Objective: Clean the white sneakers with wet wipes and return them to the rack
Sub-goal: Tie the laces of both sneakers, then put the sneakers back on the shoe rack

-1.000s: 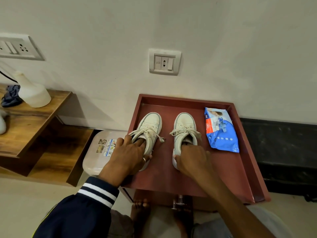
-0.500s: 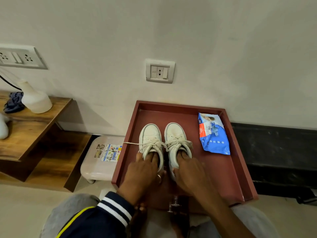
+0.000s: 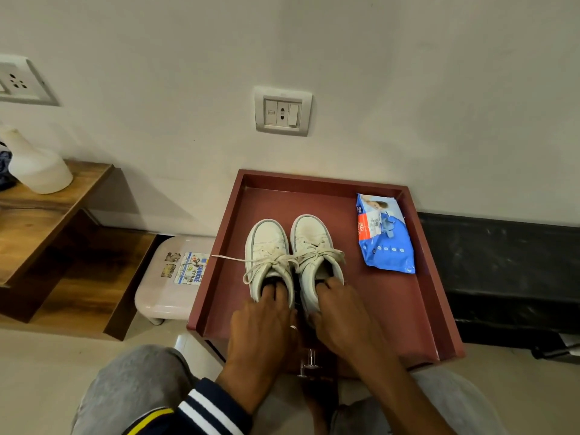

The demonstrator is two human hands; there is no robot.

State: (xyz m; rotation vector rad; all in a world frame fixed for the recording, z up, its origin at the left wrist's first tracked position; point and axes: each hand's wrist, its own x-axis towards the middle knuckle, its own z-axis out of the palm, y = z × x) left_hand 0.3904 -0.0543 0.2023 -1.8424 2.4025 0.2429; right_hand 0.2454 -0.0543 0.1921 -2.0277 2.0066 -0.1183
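**Gripping both sneakers, now drawn together on the red tray**

A second ago the two shoes stand apart with bare tray between them. Now the white lace-up left sneaker [image 3: 266, 246] and the white lace-up right sneaker [image 3: 314, 240] sit side by side, their inner edges touching and their toes pointing at the wall. The pair also lies nearer the person than before. One loose cream shoelace [image 3: 229, 259] from the left shoe now trails sideways over the tray's left rim.

The left hand [image 3: 260, 321] has its fingers hooked into the left shoe's opening. The right hand [image 3: 339, 321] has its fingers curled into the right shoe's opening in the same way. The thumbs seem to press the heels from outside, though the backs of the hands hide most of that. The two hands are close together, nearly touching.

The dark red, shallow, square rimmed tray [image 3: 392, 309] holds both shoes in its middle. It also holds a blue plastic pack of wet wipes [image 3: 384, 237], which lies flat near the back right corner, apart from the shoes and in the same place as before.

Left of the tray, lower down, stands a pale plastic stool [image 3: 169, 284] with stickers on its top.
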